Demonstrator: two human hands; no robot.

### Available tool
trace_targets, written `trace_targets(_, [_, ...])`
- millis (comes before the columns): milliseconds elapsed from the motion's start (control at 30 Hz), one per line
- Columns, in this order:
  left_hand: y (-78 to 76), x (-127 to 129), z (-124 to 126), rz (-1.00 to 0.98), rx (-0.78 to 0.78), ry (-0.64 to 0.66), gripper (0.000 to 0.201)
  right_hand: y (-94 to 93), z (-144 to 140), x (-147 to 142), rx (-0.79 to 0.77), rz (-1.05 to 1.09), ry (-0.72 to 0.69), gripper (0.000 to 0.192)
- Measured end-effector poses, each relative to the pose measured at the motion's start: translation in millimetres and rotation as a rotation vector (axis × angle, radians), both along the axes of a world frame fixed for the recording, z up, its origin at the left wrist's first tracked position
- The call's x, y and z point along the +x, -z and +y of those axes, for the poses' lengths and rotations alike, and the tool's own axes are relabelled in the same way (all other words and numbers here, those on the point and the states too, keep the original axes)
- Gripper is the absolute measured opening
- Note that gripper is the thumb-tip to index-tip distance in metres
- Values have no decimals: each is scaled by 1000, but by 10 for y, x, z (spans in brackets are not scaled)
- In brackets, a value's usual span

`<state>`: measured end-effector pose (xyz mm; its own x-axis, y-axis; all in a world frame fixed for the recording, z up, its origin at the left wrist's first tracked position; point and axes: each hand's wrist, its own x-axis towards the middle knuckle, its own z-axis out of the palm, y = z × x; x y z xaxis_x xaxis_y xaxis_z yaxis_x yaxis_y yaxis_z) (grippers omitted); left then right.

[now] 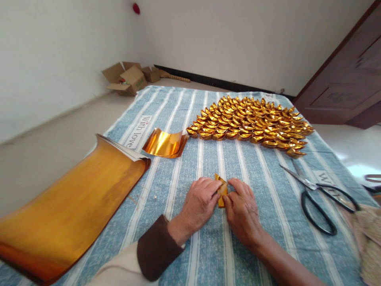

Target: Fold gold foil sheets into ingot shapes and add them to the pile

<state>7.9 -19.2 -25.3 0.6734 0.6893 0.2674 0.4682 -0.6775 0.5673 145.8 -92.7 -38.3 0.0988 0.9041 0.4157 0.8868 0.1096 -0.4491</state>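
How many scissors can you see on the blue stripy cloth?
1. The scissors lie open on the striped cloth, right of the right hand. None seem hidden.

Bare cloth [208,167] between scissors [320,196] and foil stack [74,206]

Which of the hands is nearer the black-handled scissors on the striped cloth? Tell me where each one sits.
Right. The right hand lies just left of the black-handled scissors, with bare cloth between. The left hand sits farther left, beyond the small folded gold paper both pinch.
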Motion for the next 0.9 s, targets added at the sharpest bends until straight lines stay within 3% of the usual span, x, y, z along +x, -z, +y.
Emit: trace_targets(900, [-3, 37, 0, 49, 43, -25, 10, 28, 2, -24, 7, 12, 26, 24])
